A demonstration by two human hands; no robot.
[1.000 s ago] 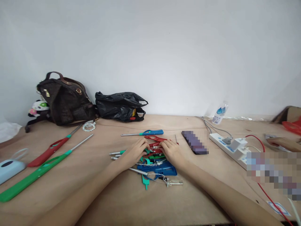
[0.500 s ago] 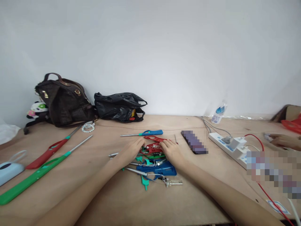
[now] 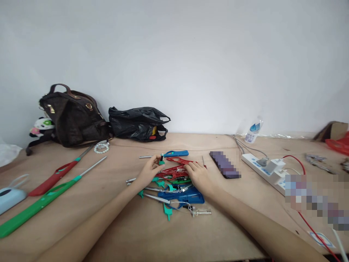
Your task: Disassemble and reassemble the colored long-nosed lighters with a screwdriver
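Observation:
My left hand pinches a small green and black lighter part between thumb and fingers, raised just above the pile. My right hand has its fingers curled over the right end of a red lighter casing, keeping it against the table. Nearer me lie blue lighter casings, a metal tube, a green trigger piece and a clear fuel tank with thin wires. Behind the hands rests a blue lighter. The right fingertips partly hide the red casing.
To the left lie a long green lighter and a red one. A dark backpack and a black plastic bag stand by the wall. On the right are a phone and a white power strip with cables.
My left hand has drawn back left and turned, lifting the small green and black part into sight. My right hand stays put. Another person's hand at far right has left the view.

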